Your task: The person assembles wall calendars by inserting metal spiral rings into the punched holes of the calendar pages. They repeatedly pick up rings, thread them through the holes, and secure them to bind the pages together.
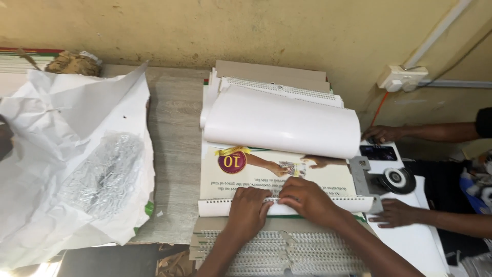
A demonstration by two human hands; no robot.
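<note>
Both of the person's hands are down on the near edge of a stack of printed sheets (277,177) lying on the wooden table (174,143). The left hand (248,210) and the right hand (307,197) sit side by side, touching, fingers curled and pinching a thin wire binding comb (277,197) against the punched strip along that edge. Both are closed on the wire, though how firmly I cannot tell. A curled white sheet (282,123) arches over the far half of the stack.

The holes look already punched, and the wire seems only partly threaded: it shows under the fingers, while the strip's ends to either side look bare. So I judge the binding barely begun, with most of the edge left to thread and close.

More bound stacks (277,251) lie just in front. To the right, another person's hands (394,213) rest by a grey machine with a round knob (382,179). Crumpled white paper (77,154) covers the table's left side
</note>
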